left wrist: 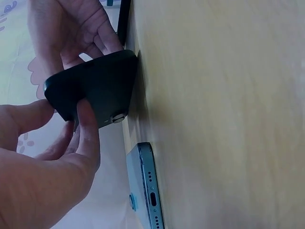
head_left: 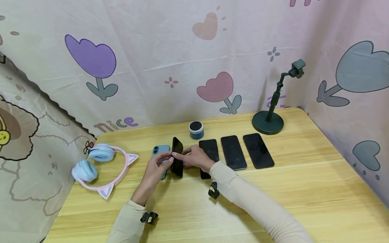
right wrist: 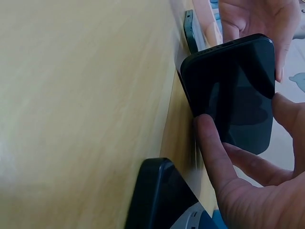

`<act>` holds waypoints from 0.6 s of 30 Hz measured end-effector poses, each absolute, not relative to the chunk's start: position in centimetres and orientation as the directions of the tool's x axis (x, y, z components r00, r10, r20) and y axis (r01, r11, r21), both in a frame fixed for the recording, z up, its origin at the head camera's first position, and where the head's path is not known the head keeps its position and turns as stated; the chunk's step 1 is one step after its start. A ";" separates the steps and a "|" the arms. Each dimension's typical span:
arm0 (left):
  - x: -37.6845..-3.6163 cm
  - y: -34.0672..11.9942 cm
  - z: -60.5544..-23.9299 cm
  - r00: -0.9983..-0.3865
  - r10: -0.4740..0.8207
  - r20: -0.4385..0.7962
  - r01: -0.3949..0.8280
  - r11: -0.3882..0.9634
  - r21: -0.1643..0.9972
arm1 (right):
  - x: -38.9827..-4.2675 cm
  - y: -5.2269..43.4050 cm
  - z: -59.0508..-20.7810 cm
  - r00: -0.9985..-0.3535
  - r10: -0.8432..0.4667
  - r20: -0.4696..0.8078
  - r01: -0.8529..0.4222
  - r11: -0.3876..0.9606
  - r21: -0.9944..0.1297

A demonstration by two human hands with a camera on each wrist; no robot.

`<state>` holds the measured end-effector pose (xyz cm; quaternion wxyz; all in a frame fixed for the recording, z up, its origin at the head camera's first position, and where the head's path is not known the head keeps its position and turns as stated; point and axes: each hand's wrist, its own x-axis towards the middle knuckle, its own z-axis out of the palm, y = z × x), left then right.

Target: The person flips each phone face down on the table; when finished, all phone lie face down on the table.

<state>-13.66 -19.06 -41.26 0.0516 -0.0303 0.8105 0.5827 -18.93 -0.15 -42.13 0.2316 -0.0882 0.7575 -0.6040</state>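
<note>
Both your hands are on the black slab smartphone (head_left: 177, 157). It stands on one long edge on the light wooden tabletop (head_left: 304, 189), screen side facing right, tilted rather than flat.

Your left hand (head_left: 155, 167) pinches its upper edge from the left: thumb on one face, fingers (left wrist: 88, 129) curled onto the back next to the camera ring. Your right hand (head_left: 194, 158) meets it from the right: thumb (right wrist: 212, 148) pressed on the glass near the table edge of the phone, remaining fingers wrapped round the far side. So the phone sits between the two sets of fingertips, bottom edge touching the wood.

Just left of it, flat and back up, lies a blue smartphone with a dual camera (head_left: 160, 152); your left hand partly covers it. To the right, three more black phones lie flat, screens up, in a row: the nearest (head_left: 209, 148) partly under your right wrist, then a second (head_left: 233, 152) and a third (head_left: 258, 150).

Behind the row: small round blue speaker (head_left: 196, 130). Far right: dark green phone stand with round base (head_left: 268, 122). Far left: blue and pink cat-ear headphones (head_left: 100, 167).
</note>
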 end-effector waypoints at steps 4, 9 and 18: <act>-13.6 -19.1 -41.2 -0.991 0.033 -0.132 -0.115 0.314 0.942 | -18.9 -0.1 -42.1 -0.872 -0.425 -0.242 0.159 0.221 -0.962; -13.7 -19.1 -41.3 -0.986 0.056 -0.157 -0.132 0.315 0.940 | -18.9 -0.2 -42.1 -0.871 -0.420 -0.255 0.183 0.204 -0.962; -13.7 -19.3 -41.7 -0.973 0.132 -0.192 -0.145 0.299 0.943 | -18.8 -0.5 -42.1 -0.865 -0.419 -0.275 0.219 0.178 -0.959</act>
